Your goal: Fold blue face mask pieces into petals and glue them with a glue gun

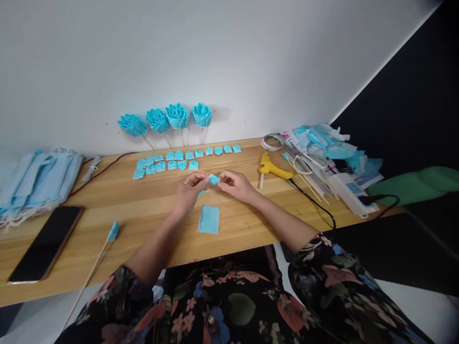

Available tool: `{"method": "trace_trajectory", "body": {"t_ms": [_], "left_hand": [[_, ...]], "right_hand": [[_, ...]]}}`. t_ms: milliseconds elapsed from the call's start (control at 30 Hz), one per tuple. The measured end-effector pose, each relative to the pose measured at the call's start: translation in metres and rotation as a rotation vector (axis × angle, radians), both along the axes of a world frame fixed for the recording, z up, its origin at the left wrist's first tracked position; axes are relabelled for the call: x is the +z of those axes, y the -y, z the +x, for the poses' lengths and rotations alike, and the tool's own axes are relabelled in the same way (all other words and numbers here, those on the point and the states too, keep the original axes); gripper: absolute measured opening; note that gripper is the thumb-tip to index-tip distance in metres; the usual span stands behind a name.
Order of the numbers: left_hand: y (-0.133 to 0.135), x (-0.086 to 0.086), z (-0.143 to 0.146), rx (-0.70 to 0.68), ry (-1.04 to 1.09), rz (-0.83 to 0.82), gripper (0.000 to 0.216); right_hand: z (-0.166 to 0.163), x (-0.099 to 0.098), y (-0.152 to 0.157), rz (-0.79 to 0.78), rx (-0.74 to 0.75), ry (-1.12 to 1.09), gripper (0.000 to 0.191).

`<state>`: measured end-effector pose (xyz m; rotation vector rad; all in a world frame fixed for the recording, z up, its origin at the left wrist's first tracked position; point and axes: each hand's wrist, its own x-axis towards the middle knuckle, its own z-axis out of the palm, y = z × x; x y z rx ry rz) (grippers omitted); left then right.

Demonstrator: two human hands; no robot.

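Note:
Between my two hands I hold a small folded blue piece of mask fabric (214, 179) just above the table. My left hand (191, 187) pinches its left side, and my right hand (235, 185) pinches its right side. Another bit of blue fabric (202, 193) shows under my left fingers. Closer to me lies a blue fabric square (208, 220), flat on the wood. Beyond my hands, several folded blue petals (172, 164) are laid out in two rough rows. A stick with a small blue bud (113, 231) rests at the left.
Several blue fabric roses (177, 116) on sticks lean against the wall. A mask stack (43, 179) and phone (46, 243) lie left. At right are a yellow glue gun (272, 168), tape roll (272, 142), scissors (303, 165), fabric scraps (330, 143), power strip (353, 195) and green bottle (412, 186).

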<state>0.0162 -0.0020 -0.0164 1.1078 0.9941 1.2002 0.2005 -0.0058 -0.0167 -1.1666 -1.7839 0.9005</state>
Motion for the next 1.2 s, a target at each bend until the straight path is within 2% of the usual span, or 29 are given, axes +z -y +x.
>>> {"method": "trace_trajectory", "body": {"t_ms": [67, 233, 400, 533, 667, 833, 967, 1200], "left_hand": [[0.0, -0.001, 0.0, -0.013, -0.033, -0.017, 0.024], [0.003, 0.002, 0.0, -0.156, -0.147, -0.023, 0.026], [0.007, 0.008, 0.0, -0.117, -0.332, 0.028, 0.029], [0.007, 0.008, -0.001, -0.089, -0.369, 0.027, 0.032], [0.008, 0.006, 0.001, -0.111, -0.338, 0.047, 0.032], [0.009, 0.009, 0.003, -0.158, -0.34, 0.041, 0.031], [0.01, 0.012, 0.002, -0.183, -0.341, 0.036, 0.033], [0.008, 0.01, -0.001, -0.142, -0.324, 0.039, 0.032]], "right_hand": [[0.002, 0.0, -0.002, -0.035, -0.034, -0.089, 0.018], [0.008, -0.002, -0.005, -0.061, -0.064, -0.241, 0.022], [0.005, -0.002, -0.004, -0.079, -0.012, -0.254, 0.024], [0.002, 0.001, -0.001, -0.144, 0.037, -0.3, 0.03], [0.001, 0.002, 0.001, -0.149, 0.08, -0.151, 0.032], [0.002, 0.004, 0.002, -0.036, 0.086, -0.013, 0.029], [0.003, 0.005, 0.002, -0.005, 0.086, -0.008, 0.03], [0.005, 0.006, 0.002, -0.076, 0.066, -0.101, 0.035]]}}
